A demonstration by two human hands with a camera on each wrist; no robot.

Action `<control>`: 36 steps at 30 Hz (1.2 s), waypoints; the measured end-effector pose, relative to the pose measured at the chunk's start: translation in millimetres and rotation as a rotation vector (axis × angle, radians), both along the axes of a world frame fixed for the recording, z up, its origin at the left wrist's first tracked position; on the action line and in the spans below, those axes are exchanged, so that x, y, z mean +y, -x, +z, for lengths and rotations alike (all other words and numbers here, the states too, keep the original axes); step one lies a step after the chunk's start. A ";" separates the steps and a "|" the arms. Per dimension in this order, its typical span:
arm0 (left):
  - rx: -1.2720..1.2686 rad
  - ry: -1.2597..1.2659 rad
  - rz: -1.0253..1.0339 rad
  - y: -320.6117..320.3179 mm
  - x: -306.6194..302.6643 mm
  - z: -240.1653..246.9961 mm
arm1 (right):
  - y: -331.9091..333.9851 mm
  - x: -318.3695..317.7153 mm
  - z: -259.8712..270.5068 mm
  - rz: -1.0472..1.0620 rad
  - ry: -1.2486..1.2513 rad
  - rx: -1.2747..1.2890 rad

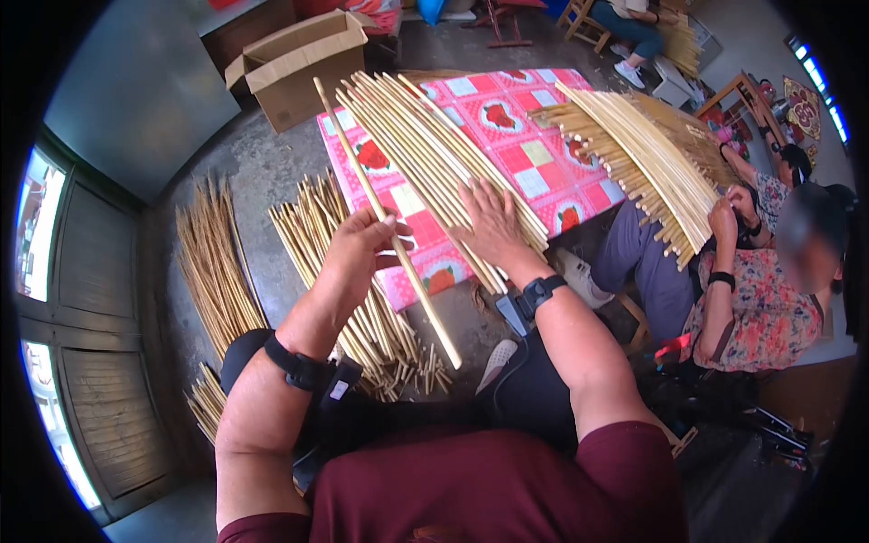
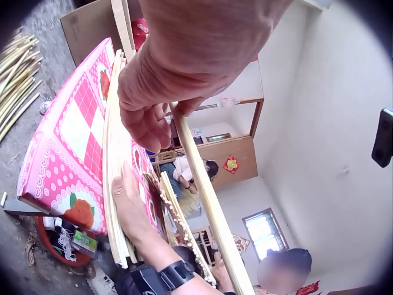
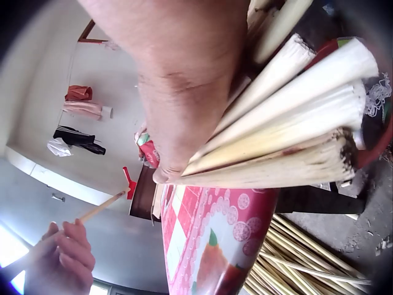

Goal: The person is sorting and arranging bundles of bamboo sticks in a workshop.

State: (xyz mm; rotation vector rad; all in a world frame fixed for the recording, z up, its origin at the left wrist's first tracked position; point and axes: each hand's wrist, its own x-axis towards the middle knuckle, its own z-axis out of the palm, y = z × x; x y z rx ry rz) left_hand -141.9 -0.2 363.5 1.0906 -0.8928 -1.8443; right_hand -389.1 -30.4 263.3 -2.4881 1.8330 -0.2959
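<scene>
My left hand (image 1: pixel 360 242) pinches one long, pale plant stalk (image 1: pixel 422 294) between thumb and fingers, and the stalk slants past the table's left side. In the left wrist view this stalk (image 2: pixel 212 193) runs down from the fingertips. My right hand (image 1: pixel 491 220) rests with spread fingers on a layer of similar stalks (image 1: pixel 398 136) laid lengthwise on the table. Their blunt, cut ends (image 3: pixel 331 117) jut over the near edge in the right wrist view. Beneath them is a pink cloth (image 1: pixel 457 253) with a strawberry pattern.
Bundles of stalks (image 1: pixel 299 226) and brown stems (image 1: pixel 213 271) lie on the floor at left. A cardboard box (image 1: pixel 303 72) stands behind the table. At right, a seated person (image 1: pixel 756 312) handles another stack of stalks (image 1: pixel 643 149). A red basin (image 2: pixel 55 246) sits under the table.
</scene>
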 end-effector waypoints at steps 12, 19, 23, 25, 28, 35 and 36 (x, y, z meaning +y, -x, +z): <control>-0.166 -0.035 -0.022 10.6 -7.1 -23.0 | 42.3 36.0 68.9 -0.296 -0.334 -0.752; -0.244 -0.039 -0.088 26.2 4.9 -32.4 | 41.2 102.0 86.7 -0.293 -0.826 -0.384; -0.252 -0.043 -0.065 26.6 13.4 -31.7 | 37.8 117.9 74.6 -0.147 -0.361 -0.256; -0.254 -0.040 -0.050 26.4 15.7 -29.9 | 33.9 118.4 66.4 -0.080 -0.231 -0.315; -0.282 -0.052 -0.033 24.9 14.7 -35.8 | 26.4 112.1 57.2 -0.025 -0.198 -0.241; -0.206 -0.050 -0.049 19.2 14.1 -38.7 | -1.0 97.5 50.7 -0.026 -0.165 -0.021; -0.215 -0.065 -0.072 17.7 13.6 -37.9 | -3.3 95.1 50.8 -0.039 -0.179 -0.010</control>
